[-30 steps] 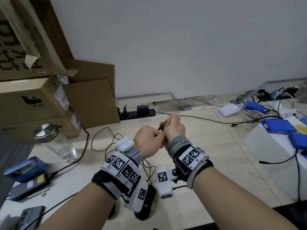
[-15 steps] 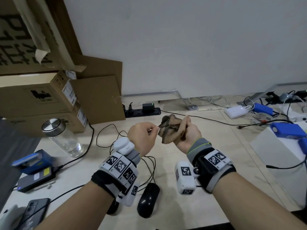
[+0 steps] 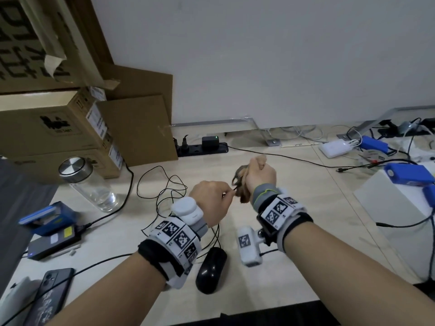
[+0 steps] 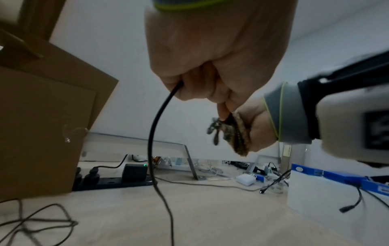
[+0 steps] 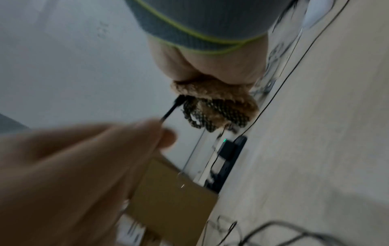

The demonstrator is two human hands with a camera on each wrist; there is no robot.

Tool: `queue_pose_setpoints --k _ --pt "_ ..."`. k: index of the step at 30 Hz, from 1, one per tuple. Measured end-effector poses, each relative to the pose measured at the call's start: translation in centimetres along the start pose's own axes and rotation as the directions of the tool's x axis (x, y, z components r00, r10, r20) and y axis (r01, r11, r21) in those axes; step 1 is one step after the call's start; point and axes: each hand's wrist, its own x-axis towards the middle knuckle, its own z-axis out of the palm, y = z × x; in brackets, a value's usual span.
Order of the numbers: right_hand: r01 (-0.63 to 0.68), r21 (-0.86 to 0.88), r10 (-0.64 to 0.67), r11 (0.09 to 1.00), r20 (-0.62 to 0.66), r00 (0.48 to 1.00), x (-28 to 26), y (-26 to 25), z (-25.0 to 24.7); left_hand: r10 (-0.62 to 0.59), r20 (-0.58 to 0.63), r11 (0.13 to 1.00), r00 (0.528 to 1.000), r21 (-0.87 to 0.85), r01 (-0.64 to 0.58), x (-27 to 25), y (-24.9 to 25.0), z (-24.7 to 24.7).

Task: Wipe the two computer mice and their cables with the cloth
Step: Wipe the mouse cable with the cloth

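Observation:
A black mouse [image 3: 211, 269] lies on the light table [image 3: 306, 196] between my forearms; a second mouse is not visible. Its thin black cable [image 3: 162, 184] loops across the table and rises to my hands. My left hand [image 3: 227, 195] pinches the cable [image 4: 151, 141] between thumb and fingers. Just to its right, my right hand [image 3: 259, 165] grips the bunched brown cloth [image 3: 241, 187], which is wrapped round the cable. In the right wrist view the cable [image 5: 170, 111] runs into the cloth [image 5: 219, 106].
A glass jar with a metal lid [image 3: 89, 184] and stacked cardboard boxes [image 3: 47, 128] stand at the left. A power strip [image 3: 202, 147] lies by the wall. A phone [image 3: 49, 295] lies at the front left, and a white box [image 3: 395, 203] with blue devices is at the right.
The right hand has turned back over with the cloth, from palm showing to knuckles up, and come close to the left hand again. The left hand keeps pinching the cable.

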Motion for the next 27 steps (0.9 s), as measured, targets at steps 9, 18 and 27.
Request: queue_pose_setpoints --k 9,18,27 --pt "0.131 -0.279 -0.077 0.951 0.198 0.977 1.1 5.4 -3.4 -0.366 0.528 0.930 0.766 0.242 0.277 -8.0 -7.6 7.3" --pt "0.108 -0.382 -0.049 0.918 0.161 0.986 0.8 9.6 -6.9 -0.432 0.537 0.898 0.725 0.331 0.290 -10.7 -4.3 13.1" --pt "0.018 -0.392 0.022 0.920 0.098 0.995 2.2 11.9 -12.0 -0.322 0.526 0.944 0.787 0.238 0.227 -3.8 2.6 18.1"
